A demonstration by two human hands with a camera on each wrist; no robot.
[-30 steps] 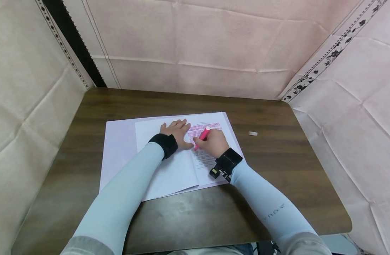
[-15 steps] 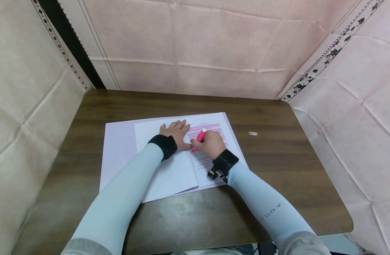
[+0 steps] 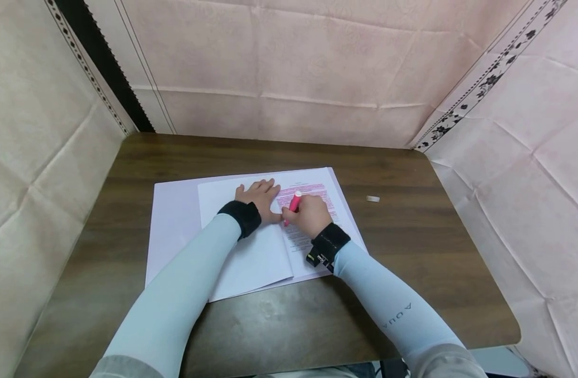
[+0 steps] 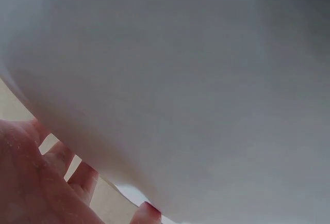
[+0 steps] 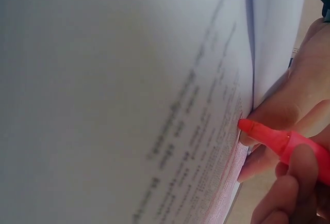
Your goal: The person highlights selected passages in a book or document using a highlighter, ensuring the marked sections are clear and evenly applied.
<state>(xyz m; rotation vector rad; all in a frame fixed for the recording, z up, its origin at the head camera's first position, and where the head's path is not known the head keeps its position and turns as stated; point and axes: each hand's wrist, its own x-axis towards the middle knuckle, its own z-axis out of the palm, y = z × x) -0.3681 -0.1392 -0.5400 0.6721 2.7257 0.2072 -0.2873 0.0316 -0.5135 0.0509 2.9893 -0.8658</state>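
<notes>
My left hand (image 3: pixel 259 199) lies with spread fingers on the blank left sheet (image 3: pixel 251 265), its thumb close to the inner fold. Between the thumb and fingers of my right hand (image 3: pixel 313 216) is a pink highlighter (image 3: pixel 294 202), gripped at a slant with its tip down. In the right wrist view, the orange-pink tip of the highlighter (image 5: pixel 273 139) is at the start of the text lines, right beside the left thumb. The upper lines of the printed page (image 3: pixel 309 262) are marked in pink, while lower lines are plain black.
Under the sheets, a pale lavender folder (image 3: pixel 172 226) lies opened on the brown wooden table (image 3: pixel 411 252). To the right of it rests a small whitish piece (image 3: pixel 372 199). Light patterned cloth (image 3: pixel 289 68) hangs behind the table and along both sides.
My right hand has slid left with the highlighter, bringing the tip to the page's inner side near my left thumb. My left hand stays in place on the sheet.
</notes>
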